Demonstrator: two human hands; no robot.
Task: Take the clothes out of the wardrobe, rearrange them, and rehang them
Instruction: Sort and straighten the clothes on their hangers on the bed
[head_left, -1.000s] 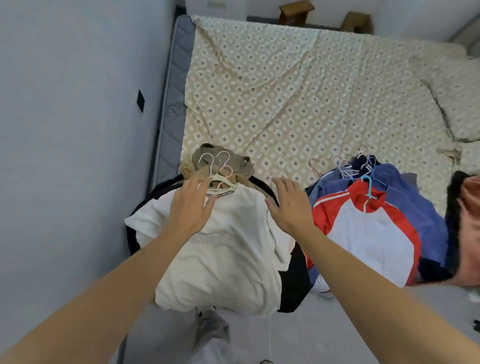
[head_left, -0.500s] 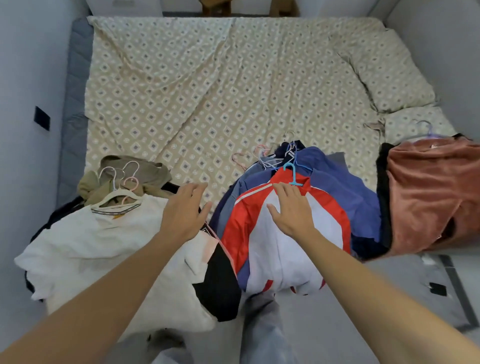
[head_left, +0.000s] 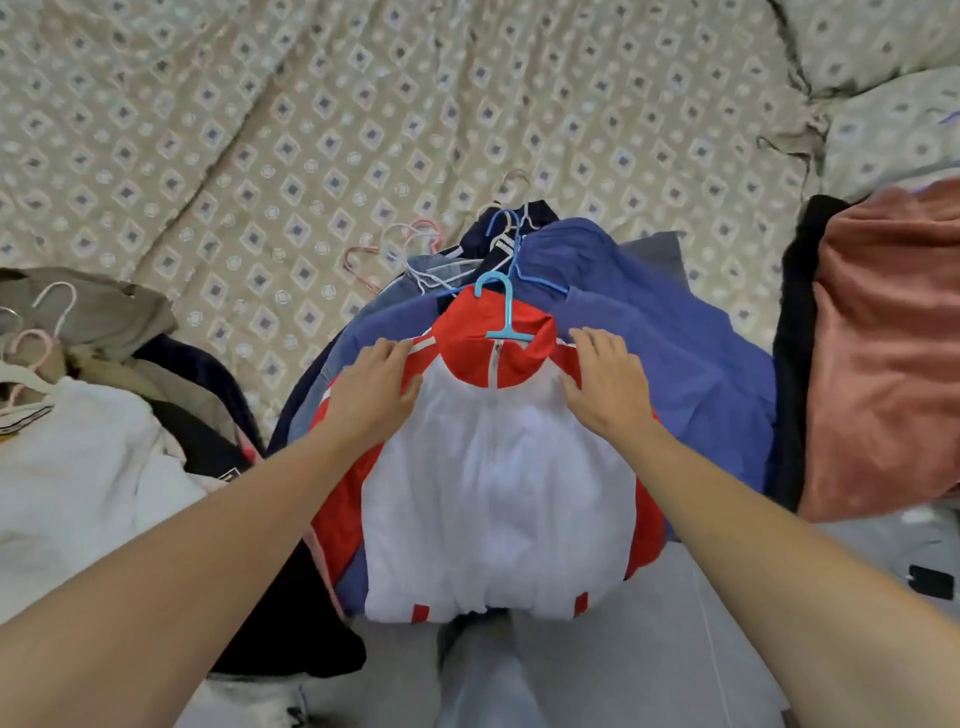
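Note:
A red and white zip jacket (head_left: 498, 483) on a light blue hanger (head_left: 500, 312) tops the middle pile of clothes on the bed. My left hand (head_left: 376, 387) lies flat on its left shoulder. My right hand (head_left: 608, 384) lies flat on its right shoulder, fingers straight. Under the jacket are blue garments (head_left: 675, 353) with several white, pink and blue hangers (head_left: 415, 249) sticking out behind. At the left is a second pile with a white garment (head_left: 78, 478) on top.
A rust-coloured garment (head_left: 893, 343) over black cloth lies at the right. The bed sheet (head_left: 311, 114) with a diamond pattern stretches behind the piles, a pillow (head_left: 893, 124) at the upper right. A dark small object (head_left: 932, 582) lies on the grey floor at the right.
The view moved right and closer, from the white pile to the middle pile. My left hand left the white garment, and both hands now rest on the red and white jacket's shoulders.

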